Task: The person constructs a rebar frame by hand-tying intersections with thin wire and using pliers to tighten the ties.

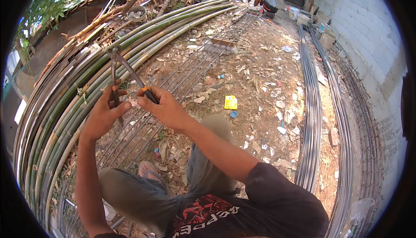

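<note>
A pair of long-handled pincers [115,58] is held up in front of me, jaws upward and handles spread apart. My left hand [104,112] is closed around the lower part of its left handle, thumb pointing right. My right hand [162,108] grips the black and orange end of the other handle. Below and behind the tool, long steel bars tied into a rebar cage [173,78] run from beside my legs toward the far end. Whether either hand also holds tie wire cannot be made out.
Bamboo poles [93,75] lie heaped along the left. Bundled steel rods [310,121] stretch down the right, beside a block wall [364,25]. A yellow packet [231,102] and other litter dot the leafy ground. Another person [265,0] squats at the cage's far end, near buckets [303,19].
</note>
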{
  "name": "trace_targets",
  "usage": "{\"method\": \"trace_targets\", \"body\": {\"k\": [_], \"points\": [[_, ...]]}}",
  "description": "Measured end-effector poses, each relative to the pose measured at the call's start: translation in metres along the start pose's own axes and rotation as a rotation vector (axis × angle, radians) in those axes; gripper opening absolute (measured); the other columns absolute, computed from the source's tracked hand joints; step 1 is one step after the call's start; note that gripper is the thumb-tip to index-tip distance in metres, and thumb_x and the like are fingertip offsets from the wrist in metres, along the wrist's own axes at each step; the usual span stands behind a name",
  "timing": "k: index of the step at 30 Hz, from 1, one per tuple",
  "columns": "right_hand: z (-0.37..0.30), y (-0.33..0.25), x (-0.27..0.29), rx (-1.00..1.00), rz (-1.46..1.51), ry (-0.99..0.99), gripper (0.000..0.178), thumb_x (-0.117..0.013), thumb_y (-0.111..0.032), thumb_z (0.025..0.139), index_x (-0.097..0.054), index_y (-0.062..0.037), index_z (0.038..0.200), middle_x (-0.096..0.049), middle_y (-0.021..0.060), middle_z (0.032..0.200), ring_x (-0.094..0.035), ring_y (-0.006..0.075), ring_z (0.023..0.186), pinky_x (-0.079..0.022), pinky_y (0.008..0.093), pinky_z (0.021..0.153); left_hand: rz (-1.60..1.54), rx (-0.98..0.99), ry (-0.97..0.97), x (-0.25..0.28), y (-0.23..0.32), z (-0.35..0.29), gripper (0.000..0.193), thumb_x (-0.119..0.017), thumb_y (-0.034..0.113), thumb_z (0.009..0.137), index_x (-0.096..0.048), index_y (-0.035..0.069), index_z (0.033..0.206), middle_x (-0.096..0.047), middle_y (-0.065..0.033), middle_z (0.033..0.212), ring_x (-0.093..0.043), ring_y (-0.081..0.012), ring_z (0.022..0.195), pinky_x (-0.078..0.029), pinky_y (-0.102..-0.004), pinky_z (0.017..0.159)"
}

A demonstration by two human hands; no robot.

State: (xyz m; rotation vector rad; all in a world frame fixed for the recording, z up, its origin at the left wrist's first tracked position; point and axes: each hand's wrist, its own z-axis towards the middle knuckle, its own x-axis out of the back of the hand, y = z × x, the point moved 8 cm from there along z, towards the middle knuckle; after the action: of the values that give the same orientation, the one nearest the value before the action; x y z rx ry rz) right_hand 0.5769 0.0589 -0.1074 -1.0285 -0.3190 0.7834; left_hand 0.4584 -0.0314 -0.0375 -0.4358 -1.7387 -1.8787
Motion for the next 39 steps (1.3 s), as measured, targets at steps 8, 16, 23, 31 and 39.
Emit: {"method": "trace_targets", "body": {"k": [8, 16, 23, 31, 39], "points": [[-0.003, 0.045, 0.057, -0.318, 0.257, 0.208, 0.046, -0.072, -0.031, 0.094, -0.059, 0.001, 0.124, -0.068, 0.0099, 0.1, -0.069, 0.0157, 0.08, -0.059, 0.0296, 0.062, 0.312, -0.085, -0.298, -0.032, -0.018, 0.035, 0.087, -0.079, 0.048, 0.081, -0.047, -0.003, 0.144, -0.059, -0.0283, 0.133, -0.056, -0.0385, 0.129, -0.044, -0.0434, 0.106], [0.009, 0.081, 0.129, -0.647, -0.241, 0.043, 0.037, -0.062, -0.033, 0.1, -0.069, 0.0019, 0.091, -0.068, 0.0076, 0.076, -0.067, 0.0155, 0.071, -0.055, 0.0292, 0.067, 0.601, 0.234, -0.182, 0.077, -0.264, 0.123, 0.069, -0.074, 0.043, 0.086, -0.057, -0.004, 0.134, -0.065, -0.0266, 0.124, -0.065, -0.0369, 0.114, -0.051, -0.0432, 0.099], [0.022, 0.146, 0.134, -0.812, -0.872, -0.146, 0.036, -0.063, -0.032, 0.099, -0.069, 0.0026, 0.095, -0.065, 0.0053, 0.07, -0.062, 0.0112, 0.062, -0.051, 0.0311, 0.06, 0.692, 0.313, -0.042, 0.063, -0.424, 0.161, 0.055, -0.072, 0.033, 0.086, -0.062, -0.002, 0.127, -0.067, -0.022, 0.122, -0.064, -0.0358, 0.114, -0.05, -0.0443, 0.099], [0.111, 0.27, 0.088, -0.279, -1.684, -0.868, 0.02, -0.064, -0.017, 0.093, -0.069, 0.002, 0.095, -0.063, 0.0102, 0.113, -0.061, 0.0313, 0.101, -0.05, 0.0438, 0.087, 0.71, 0.025, 0.097, -0.056, -0.434, 0.144, 0.074, -0.074, 0.035, 0.085, -0.042, 0.001, 0.143, -0.05, -0.0201, 0.139, -0.045, -0.0357, 0.133, -0.04, -0.0461, 0.11], [0.129, 0.33, 0.058, 0.128, -1.949, -1.101, 0.023, -0.053, -0.011, 0.09, -0.073, -0.0029, 0.099, -0.06, 0.0095, 0.118, -0.056, 0.0256, 0.116, -0.041, 0.0478, 0.106, 0.534, 0.248, -0.152, -0.088, -0.444, 0.139, 0.098, -0.074, 0.063, 0.076, -0.041, 0.0, 0.144, -0.051, -0.0213, 0.135, -0.048, -0.0366, 0.129, -0.04, -0.0525, 0.105]]}}
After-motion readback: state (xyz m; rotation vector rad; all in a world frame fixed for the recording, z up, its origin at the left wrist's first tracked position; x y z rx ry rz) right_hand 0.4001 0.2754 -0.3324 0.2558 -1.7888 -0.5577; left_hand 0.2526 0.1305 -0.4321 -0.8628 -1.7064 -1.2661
